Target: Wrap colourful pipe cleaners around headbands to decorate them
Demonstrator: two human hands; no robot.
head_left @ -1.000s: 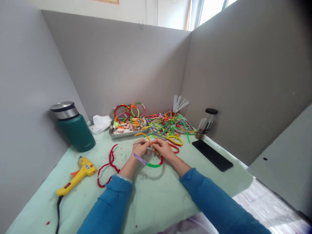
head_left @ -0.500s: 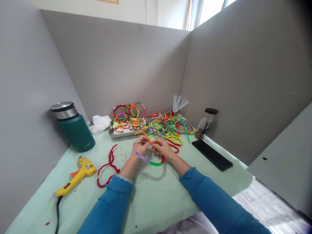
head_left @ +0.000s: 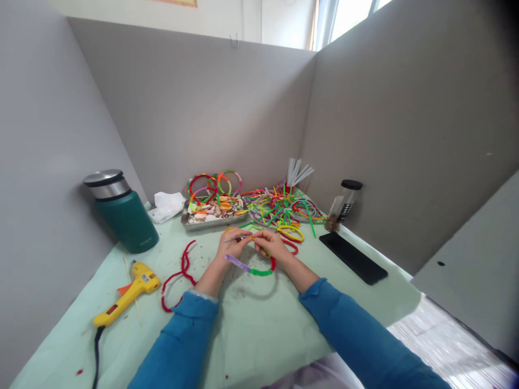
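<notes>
Grey partitions enclose a pale green counter, as seen from the head camera. A multicoloured pipe-cleaner ring is held just above the middle of the counter. Its upper arc is pinched between the closed fingers of the left hand and of the right hand. The hands sit close together, apparently so that the joint between them can be worked while the purple, green and red lower arc hangs free. A thin grey strand is seen jutting from the left hand.

Supplies are kept at the back, seemingly within reach: a metal tray of shells and a heap of loose pipe cleaners. A yellow glue gun is laid off to the left, well apart, beside a bent red pipe cleaner.
</notes>
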